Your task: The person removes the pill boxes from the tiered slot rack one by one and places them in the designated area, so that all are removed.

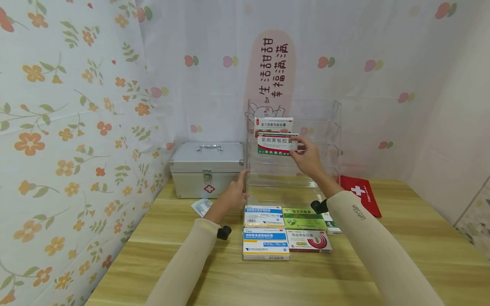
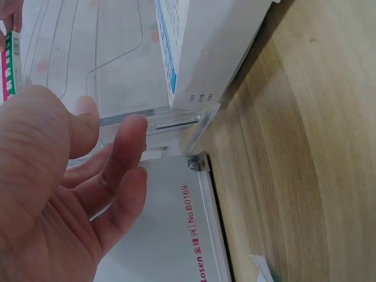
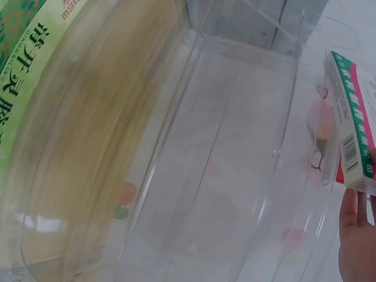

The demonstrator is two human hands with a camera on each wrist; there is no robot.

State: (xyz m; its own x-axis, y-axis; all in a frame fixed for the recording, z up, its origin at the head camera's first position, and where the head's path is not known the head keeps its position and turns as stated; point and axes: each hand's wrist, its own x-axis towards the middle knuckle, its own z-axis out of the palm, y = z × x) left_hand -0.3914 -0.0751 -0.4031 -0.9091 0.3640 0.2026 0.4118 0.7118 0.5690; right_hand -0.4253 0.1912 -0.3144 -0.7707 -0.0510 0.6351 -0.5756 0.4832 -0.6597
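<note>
My right hand (image 1: 307, 159) pinches a white, green and red medicine box (image 1: 276, 144) by its right end. The held box is upright in front of a clear acrylic rack (image 1: 292, 182) and partly covers a white medicine box (image 1: 273, 123) on an upper tier. In the right wrist view, the fingers (image 3: 357, 252) meet the box's lower end. At the rack's left side edge is my left hand (image 1: 231, 196). The left wrist view shows its thumb (image 2: 85, 132) and curled fingers on either side of that clear edge.
Two blue-and-white boxes (image 1: 266, 244), a green box (image 1: 304, 219) and a white-and-red box (image 1: 309, 241) occupy the rack's front. Left stands a silver first-aid case (image 1: 206, 163), with a small packet (image 1: 201, 207) before it. A red first-aid pouch (image 1: 361, 196) lies right.
</note>
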